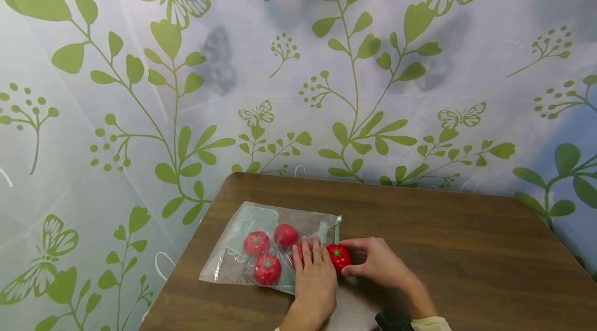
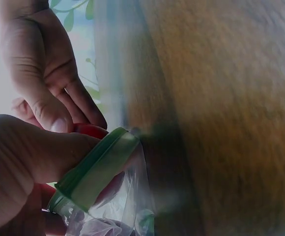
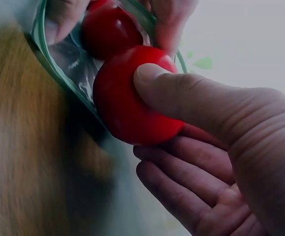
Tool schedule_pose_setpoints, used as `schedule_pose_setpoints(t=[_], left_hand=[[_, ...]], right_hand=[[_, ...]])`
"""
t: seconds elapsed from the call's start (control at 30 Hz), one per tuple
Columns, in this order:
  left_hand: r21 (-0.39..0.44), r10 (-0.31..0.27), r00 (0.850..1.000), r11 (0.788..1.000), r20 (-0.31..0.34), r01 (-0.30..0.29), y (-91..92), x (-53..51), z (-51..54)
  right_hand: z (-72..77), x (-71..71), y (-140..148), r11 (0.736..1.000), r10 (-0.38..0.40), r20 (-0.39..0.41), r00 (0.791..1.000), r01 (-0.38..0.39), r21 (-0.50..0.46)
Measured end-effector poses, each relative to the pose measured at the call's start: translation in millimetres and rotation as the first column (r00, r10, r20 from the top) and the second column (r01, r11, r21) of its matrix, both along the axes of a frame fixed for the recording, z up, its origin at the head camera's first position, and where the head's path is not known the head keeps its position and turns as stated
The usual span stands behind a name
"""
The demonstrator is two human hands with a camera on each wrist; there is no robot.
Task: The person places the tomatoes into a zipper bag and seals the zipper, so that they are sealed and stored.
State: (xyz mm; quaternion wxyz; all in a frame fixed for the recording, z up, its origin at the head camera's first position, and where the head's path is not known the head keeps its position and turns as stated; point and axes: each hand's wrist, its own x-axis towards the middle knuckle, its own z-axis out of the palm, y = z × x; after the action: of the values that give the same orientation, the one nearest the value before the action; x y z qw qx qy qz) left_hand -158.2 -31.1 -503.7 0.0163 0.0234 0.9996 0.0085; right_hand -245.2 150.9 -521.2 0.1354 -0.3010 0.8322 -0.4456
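A clear zip bag (image 1: 219, 263) with a green-edged mouth (image 2: 100, 169) lies flat on the table, its mouth turned to the right. Several red tomatoes (image 1: 267, 269) show through the plastic. My left hand (image 1: 313, 282) rests across the mouth end, its fingers straight over a partly hidden tomato. In the right wrist view, its thumb and fingers stand apart at opposite sides of the mouth. My right hand (image 1: 380, 261) grips another tomato (image 3: 135, 98) between thumb and fingers. That tomato is at the mouth, touching or close against a tomato (image 3: 110, 32) inside.
The brown wooden table (image 1: 466, 253) extends to the right of both hands. Behind it hangs a white curtain (image 1: 289, 87) with green leaves and butterflies. A dark band (image 1: 394, 320) is on the right wrist.
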Motion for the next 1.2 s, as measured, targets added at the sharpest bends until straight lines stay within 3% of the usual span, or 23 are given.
schedule_pose_setpoints(t=[0.73,1.0,1.2], left_hand=[[0.01,0.004,0.998,1.0,-0.065,-0.003,-0.1,3.0,-1.3],[0.018,0.012,0.998,1.0,-0.056,-0.01,0.4,2.3,-1.5],[0.008,0.013,0.998,1.0,-0.067,-0.013,-1.2,3.7,-0.8]], right_hand=[[2.6,3.9,-22.2,0.994,-0.049,-0.139,0.989,0.062,0.093],[4.0,2.8,-10.7,0.997,-0.031,-0.099,0.995,0.038,0.065],[6.6,3.2,-12.7,0.999,-0.014,-0.12,0.993,0.02,0.05]])
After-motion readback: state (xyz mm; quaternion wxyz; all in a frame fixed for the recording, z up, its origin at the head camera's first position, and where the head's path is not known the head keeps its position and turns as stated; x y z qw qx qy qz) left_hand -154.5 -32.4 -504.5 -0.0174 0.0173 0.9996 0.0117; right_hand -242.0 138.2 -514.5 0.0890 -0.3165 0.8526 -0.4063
